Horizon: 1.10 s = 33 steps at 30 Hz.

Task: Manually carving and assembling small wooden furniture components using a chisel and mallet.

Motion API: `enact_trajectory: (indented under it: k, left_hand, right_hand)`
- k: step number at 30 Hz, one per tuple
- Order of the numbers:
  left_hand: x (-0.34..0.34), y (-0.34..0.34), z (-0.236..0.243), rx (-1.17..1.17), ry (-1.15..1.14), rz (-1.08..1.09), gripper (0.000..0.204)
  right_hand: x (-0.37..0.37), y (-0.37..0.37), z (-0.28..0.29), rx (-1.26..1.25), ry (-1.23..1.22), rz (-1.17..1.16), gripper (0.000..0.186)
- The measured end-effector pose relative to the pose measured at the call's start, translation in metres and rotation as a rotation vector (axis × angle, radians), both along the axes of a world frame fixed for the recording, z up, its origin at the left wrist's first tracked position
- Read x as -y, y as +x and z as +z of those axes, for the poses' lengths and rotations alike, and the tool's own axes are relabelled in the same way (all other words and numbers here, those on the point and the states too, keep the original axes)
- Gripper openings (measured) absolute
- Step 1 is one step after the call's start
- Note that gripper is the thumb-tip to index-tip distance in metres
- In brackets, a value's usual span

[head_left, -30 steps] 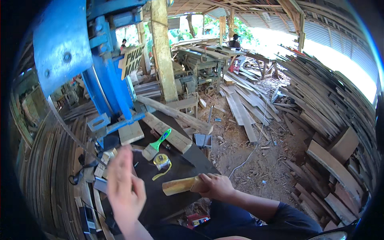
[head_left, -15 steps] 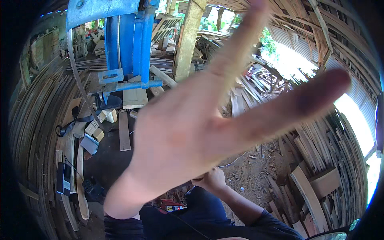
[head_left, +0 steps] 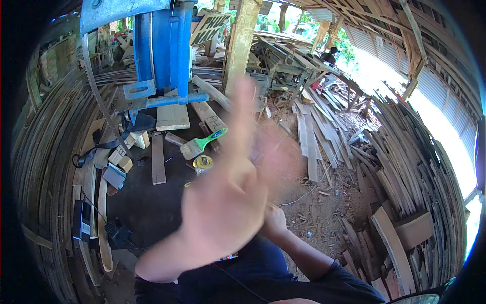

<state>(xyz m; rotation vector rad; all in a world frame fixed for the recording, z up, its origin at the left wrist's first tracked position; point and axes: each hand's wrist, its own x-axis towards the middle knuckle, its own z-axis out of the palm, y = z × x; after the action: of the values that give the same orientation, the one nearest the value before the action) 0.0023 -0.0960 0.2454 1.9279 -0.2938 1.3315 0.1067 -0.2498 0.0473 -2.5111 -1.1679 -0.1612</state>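
Observation:
My left hand (head_left: pixel 223 202) is raised close to the camera, empty as far as I can see, with a finger stretched upward and the others smeared by motion. Behind it, my right hand (head_left: pixel 274 223) is low and mostly covered, so what it holds is hidden. Beyond them on the dark work surface (head_left: pixel 134 207) lie a green-handled paintbrush (head_left: pixel 199 145), a yellow tape measure (head_left: pixel 202 162) and a narrow board (head_left: pixel 158 159). A blue band saw (head_left: pixel 176 61) with a visible blade (head_left: pixel 97 91) stands over the surface.
Stacks of long planks line the left (head_left: pixel 48 167) and right (head_left: pixel 425 172). Wood offcuts (head_left: pixel 139 139) and a dark device (head_left: pixel 81 223) sit at the left. A post (head_left: pixel 236 53) rises behind. A person (head_left: pixel 329 55) is in the back. A white cable crosses the littered dirt floor.
The view has tilted, shifting the saw rightward. My left hand swept up across the view, then came down somewhat and leftward. The wood piece seen earlier in my right hand is now out of sight.

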Motion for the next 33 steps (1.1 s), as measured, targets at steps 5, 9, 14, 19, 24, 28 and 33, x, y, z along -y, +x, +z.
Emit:
enact_trajectory:
  k: [5,9,14,19,24,28,33]
  left_hand:
    - [0.015,-0.016,0.018,-0.081,0.392,-0.006,0.07]
    - [-0.011,-0.001,-0.023,-0.328,0.432,0.017,0.058]
    - [-0.053,0.008,-0.142,-0.846,0.504,-0.059,0.059]
    - [-0.053,0.017,-0.175,-0.77,0.577,0.036,0.059]
    - [-0.06,0.03,-0.19,-0.885,0.483,0.048,0.051]
    - [-0.055,0.028,-0.184,-0.873,0.504,0.093,0.048]
    - [-0.049,0.025,-0.183,-0.882,0.521,0.106,0.046]
  right_hand:
    - [0.011,0.009,-0.031,-0.154,0.166,-0.011,0.059]
    - [0.005,-0.002,-0.007,-0.033,0.138,-0.013,0.061]
    - [0.008,-0.008,0.0,-0.041,0.094,0.03,0.069]
    - [0.007,0.002,-0.003,-0.055,0.085,0.026,0.07]
    - [0.006,0.005,0.005,-0.105,0.067,0.067,0.07]
    - [0.007,0.011,0.009,-0.208,-0.001,0.052,0.07]
    - [0.014,0.018,0.005,-0.251,-0.001,0.093,0.077]
